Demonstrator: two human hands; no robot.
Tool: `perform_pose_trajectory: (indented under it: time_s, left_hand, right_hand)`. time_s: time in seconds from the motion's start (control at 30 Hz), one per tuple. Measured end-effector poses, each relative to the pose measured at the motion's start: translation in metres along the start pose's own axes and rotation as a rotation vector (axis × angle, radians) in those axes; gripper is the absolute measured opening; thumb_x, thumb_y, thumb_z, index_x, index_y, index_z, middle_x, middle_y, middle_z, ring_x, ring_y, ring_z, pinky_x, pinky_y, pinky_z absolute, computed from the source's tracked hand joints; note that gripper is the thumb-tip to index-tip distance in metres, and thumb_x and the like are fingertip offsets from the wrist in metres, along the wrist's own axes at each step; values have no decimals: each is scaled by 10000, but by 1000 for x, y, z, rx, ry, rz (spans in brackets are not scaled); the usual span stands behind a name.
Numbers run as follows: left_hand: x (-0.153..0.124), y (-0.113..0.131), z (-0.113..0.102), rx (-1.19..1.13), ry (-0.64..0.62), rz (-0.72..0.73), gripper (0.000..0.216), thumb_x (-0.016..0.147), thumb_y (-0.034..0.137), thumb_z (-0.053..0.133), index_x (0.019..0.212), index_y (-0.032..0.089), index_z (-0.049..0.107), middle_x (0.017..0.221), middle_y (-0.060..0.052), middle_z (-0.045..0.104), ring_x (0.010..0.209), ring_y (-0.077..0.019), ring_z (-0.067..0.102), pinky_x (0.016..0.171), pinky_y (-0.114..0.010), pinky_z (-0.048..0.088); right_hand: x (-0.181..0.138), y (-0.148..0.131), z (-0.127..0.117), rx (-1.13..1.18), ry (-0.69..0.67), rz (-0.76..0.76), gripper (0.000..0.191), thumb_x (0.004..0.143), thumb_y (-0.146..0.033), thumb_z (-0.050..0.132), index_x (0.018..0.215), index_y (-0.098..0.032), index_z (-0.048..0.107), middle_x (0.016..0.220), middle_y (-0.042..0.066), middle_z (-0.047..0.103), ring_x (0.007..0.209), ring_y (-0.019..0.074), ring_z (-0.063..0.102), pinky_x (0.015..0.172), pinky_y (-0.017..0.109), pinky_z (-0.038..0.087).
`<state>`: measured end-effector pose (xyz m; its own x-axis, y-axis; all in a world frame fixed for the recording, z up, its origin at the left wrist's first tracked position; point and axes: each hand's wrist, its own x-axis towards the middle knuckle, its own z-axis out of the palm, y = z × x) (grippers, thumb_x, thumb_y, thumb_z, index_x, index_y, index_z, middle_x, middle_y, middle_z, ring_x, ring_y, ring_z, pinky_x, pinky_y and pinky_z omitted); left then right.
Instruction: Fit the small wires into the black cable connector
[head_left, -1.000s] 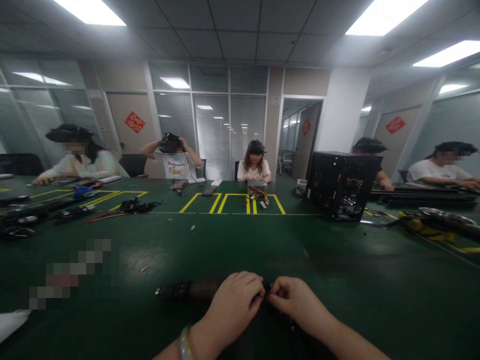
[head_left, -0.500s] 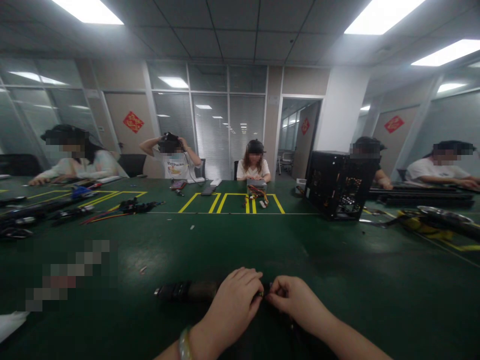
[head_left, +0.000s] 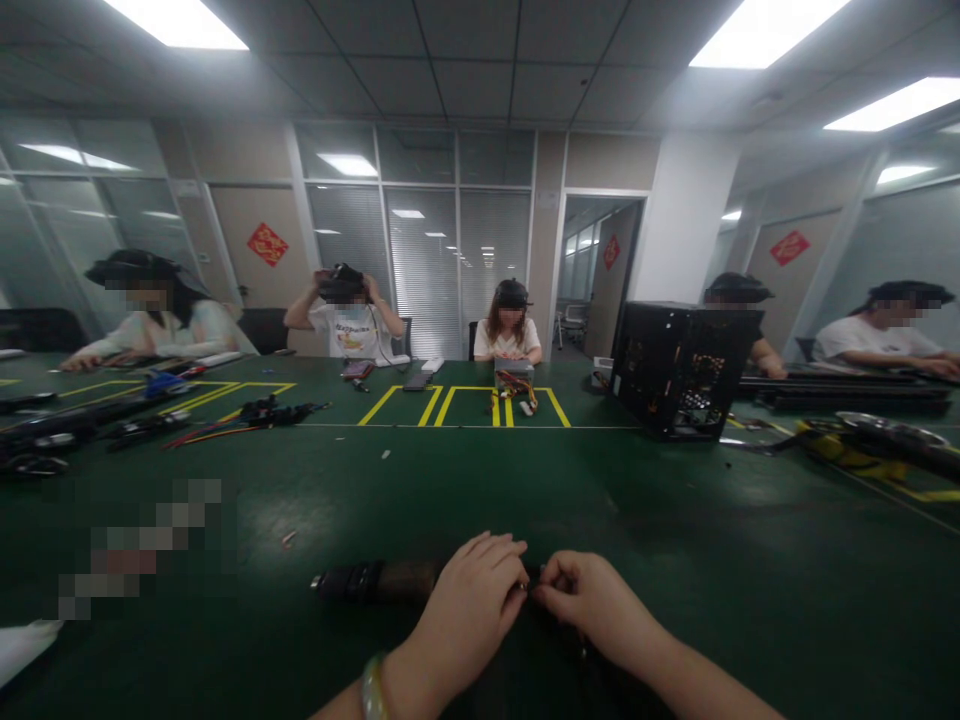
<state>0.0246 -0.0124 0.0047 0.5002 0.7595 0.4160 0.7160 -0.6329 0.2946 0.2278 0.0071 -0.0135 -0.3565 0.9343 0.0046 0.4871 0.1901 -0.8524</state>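
My left hand lies curled over the right part of a long dark cylindrical object with a small silver tip at its left end. Its thumb and forefinger are pinched together around something small and dark. Close beside it, nearly touching, my right hand is closed in a pinch, with its fingertips at the same spot. What the fingertips hold is too small and dark to name. A dark, thin part shows below my right hand.
A black computer case stands at the right. Cables and dark parts lie at the left. A power supply with wires is before a person across the green table. Several other people sit around it. Small scraps lie nearby.
Both hands stay almost in place, with only slight finger movement at the pinch. The view has shifted very slightly.
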Motion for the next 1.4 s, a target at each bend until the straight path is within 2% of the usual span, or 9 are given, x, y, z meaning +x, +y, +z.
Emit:
perform_pose_trajectory:
  time_s: [0.2,0.37,0.7,0.93,1.13,1.4]
  left_hand:
    - [0,1,0,-9,-10,-5,143,844,108,576,933,218,597,1230,-8,624,1171,-203,545,1076,-429,362]
    - [2,2,-1,-38,-43,-39,129,849,128,552,937,214,591,1160,-25,644,1098,-219,576,970,-401,434]
    - [1,4,-3,-18,-71,-76,123,844,138,556,928,224,582,1055,-10,650,999,-210,587,906,-366,434]
    - [2,3,-4,-12,-80,-90,105,848,145,564,907,228,587,1010,4,650,951,-196,588,886,-354,429]
    - [2,3,-4,-20,-79,-88,113,845,141,569,907,233,590,996,12,648,950,-192,584,878,-345,427]
    - [2,4,-3,-9,-69,-69,120,853,138,544,908,229,599,998,-8,653,955,-200,587,892,-355,431]
  right_hand:
    - [3,3,1,-31,6,-1,90,827,-245,619,799,-172,664,637,-32,631,526,93,536,460,163,330]
    - [3,-1,1,-65,47,-26,83,821,-239,636,785,-178,680,658,-28,638,574,100,550,495,167,340]
    - [1,-2,-1,-40,18,-12,91,822,-255,644,811,-177,690,668,-18,654,572,105,553,488,175,332]
    - [0,-4,-5,-13,-48,14,123,801,-272,676,870,-173,698,722,-6,667,608,114,569,508,177,359]
    - [1,-1,-6,-10,-39,23,126,835,-276,618,847,-167,681,713,-3,664,576,110,556,487,181,353]
    - [1,-2,-3,-42,-5,-31,88,816,-233,624,808,-163,676,692,-12,658,597,112,554,515,185,350]
